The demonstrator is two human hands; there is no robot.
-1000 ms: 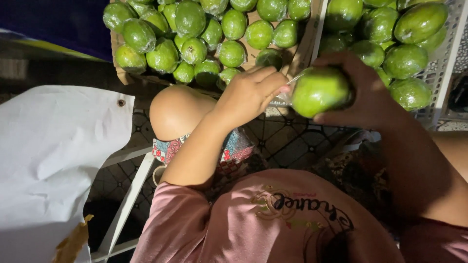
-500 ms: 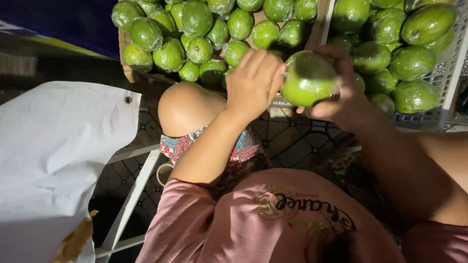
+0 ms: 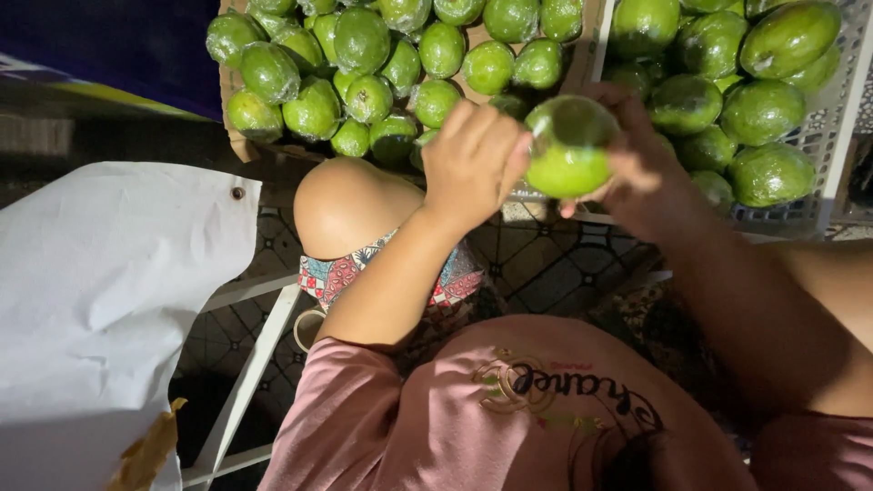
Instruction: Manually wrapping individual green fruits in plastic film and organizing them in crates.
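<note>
Between both hands' fingers [image 3: 491,136] (gripped): mango [image 3: 571,150]

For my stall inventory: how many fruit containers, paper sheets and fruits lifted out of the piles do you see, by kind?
Round green fruit lifted clear of the piles: 1
Brown cardboard box of green fruit: 1
White plastic crate of green fruit: 1
White paper sheet: 1
Total: 4

Brown cardboard box [image 3: 238,145] at upper left, heaped with green fruit — beside it, upper right, a white perforated plastic crate [image 3: 832,136], likewise full. No labels, signs or screens seen.
</note>
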